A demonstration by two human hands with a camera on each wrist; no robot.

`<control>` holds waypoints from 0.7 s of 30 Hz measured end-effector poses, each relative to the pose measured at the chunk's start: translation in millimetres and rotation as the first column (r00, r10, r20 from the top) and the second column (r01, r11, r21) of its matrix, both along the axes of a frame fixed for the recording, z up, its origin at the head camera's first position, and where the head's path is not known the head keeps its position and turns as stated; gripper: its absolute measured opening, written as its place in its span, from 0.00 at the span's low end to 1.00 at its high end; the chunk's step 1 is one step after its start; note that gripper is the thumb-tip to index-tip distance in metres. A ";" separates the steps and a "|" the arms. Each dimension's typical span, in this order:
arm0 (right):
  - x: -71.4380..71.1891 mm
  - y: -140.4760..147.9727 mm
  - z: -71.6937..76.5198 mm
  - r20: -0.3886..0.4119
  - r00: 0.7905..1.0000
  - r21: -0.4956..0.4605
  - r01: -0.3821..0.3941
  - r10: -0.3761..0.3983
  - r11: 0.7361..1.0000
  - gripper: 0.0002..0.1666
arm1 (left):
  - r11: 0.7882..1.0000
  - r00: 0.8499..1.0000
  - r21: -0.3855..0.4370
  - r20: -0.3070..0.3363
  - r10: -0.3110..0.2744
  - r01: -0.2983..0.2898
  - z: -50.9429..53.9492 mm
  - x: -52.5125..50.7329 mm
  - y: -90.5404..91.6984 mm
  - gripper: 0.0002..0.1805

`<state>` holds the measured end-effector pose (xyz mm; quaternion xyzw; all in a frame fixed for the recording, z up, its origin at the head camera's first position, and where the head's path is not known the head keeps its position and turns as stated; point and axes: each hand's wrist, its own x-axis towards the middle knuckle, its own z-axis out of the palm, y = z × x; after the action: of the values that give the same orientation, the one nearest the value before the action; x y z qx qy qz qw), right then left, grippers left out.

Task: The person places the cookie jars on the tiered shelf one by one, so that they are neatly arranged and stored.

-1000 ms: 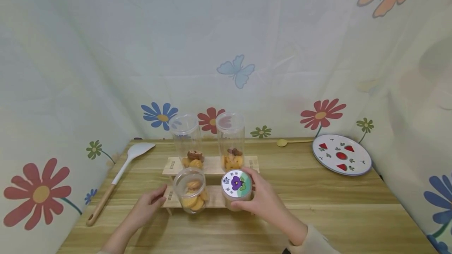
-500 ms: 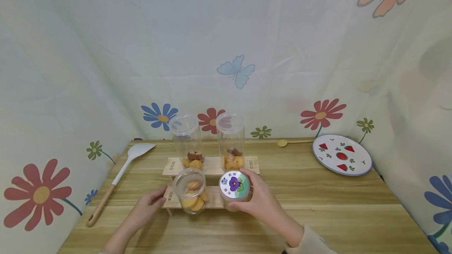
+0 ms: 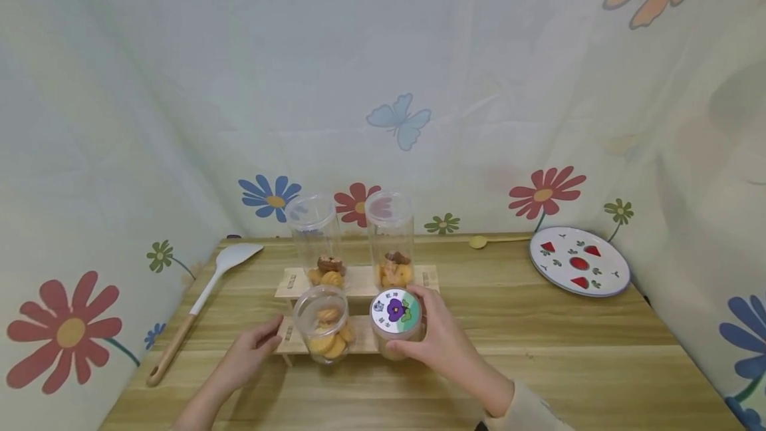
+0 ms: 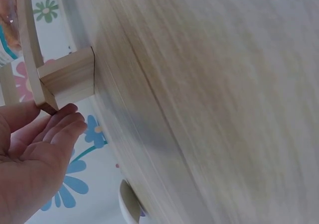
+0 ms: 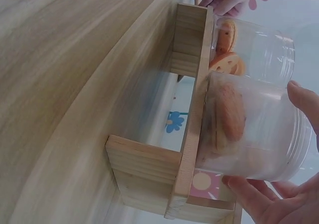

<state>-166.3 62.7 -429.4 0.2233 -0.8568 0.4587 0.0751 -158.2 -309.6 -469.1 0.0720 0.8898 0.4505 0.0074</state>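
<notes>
My right hand [image 3: 439, 338] grips a clear cookie jar [image 5: 249, 129], its lid printed with a purple flower, around its side. This jar stands on the right part of the lower tier of a two-tier wooden rack [image 3: 365, 334]. At the rack's left end, the thumb and fingers of my left hand [image 4: 37, 149] pinch the tip of the lower board. Beside the gripped jar on the same tier is a second clear jar [image 3: 323, 324] with cookies inside. Two taller clear jars [image 3: 315, 238], each with some cookies at the bottom, stand on the upper tier.
A white spatula [image 3: 206, 291] with a wooden handle lies at the table's left side. Toward the back right is a white plate [image 3: 562, 275] with red fruit patterns, and a yellow spoon [image 3: 479, 242] lies beside it. A flower-printed cloth [image 3: 479, 85] surrounds the wooden table.
The jar in my right hand has shifted slightly left along the lower tier, toward the neighbouring jar. My left hand stays at the rack's end.
</notes>
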 end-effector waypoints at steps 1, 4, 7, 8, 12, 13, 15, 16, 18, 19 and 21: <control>-0.3 0.3 0.3 0.002 1.000 -0.003 -0.005 0.005 1.000 0.58 | 1.000 1.000 0.001 -0.001 0.001 -0.001 0.2 -0.4 0.1 0.25; 0.3 2.4 1.6 0.025 0.999 -0.020 -0.022 0.022 1.000 0.59 | 1.000 1.000 -0.002 -0.008 -0.002 0.002 1.2 -0.2 -0.2 0.25; 2.1 6.2 3.5 0.054 0.998 -0.027 -0.031 0.032 0.999 0.58 | 1.000 1.000 0.004 -0.007 -0.010 0.010 1.6 1.6 -1.3 0.25; 2.9 7.7 4.5 0.059 0.998 -0.030 -0.030 0.032 0.999 0.56 | 1.000 1.000 0.007 -0.004 -0.016 0.016 1.6 2.2 -2.0 0.25; 5.7 17.2 10.9 0.092 0.996 -0.025 0.007 -0.004 1.000 0.45 | 0.999 1.000 0.026 0.007 -0.025 0.025 1.2 3.3 -3.5 0.26; 6.1 20.5 12.6 0.097 0.995 -0.017 0.022 -0.020 1.000 0.42 | 0.999 1.000 0.028 0.011 -0.027 0.027 1.4 3.3 -3.7 0.26; 6.5 28.0 15.5 0.111 0.993 -0.005 0.050 -0.049 0.999 0.38 | 0.999 1.000 0.031 0.011 -0.026 0.026 1.5 2.8 -3.6 0.27; 6.3 32.1 16.0 0.105 0.992 0.010 0.062 -0.062 0.998 0.37 | 0.999 1.000 0.034 0.013 -0.024 0.024 1.7 2.6 -3.4 0.27; 5.5 41.5 15.9 0.076 0.993 0.051 0.084 -0.087 0.995 0.36 | 0.999 1.000 0.040 0.011 -0.026 0.026 2.1 2.4 -2.8 0.27; 5.0 46.4 15.1 0.053 0.994 0.069 0.090 -0.094 0.994 0.36 | 0.999 1.000 0.044 0.010 -0.024 0.023 2.4 2.4 -2.4 0.27; 3.9 56.8 12.6 0.006 0.995 0.095 0.096 -0.097 0.991 0.34 | 0.999 1.000 0.040 -0.002 -0.022 0.022 2.7 2.5 -2.0 0.26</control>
<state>-162.4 119.4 -416.7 0.1823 -0.8879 0.4143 0.0821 -155.7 -311.6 -466.4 0.0823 0.8797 0.4682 0.0101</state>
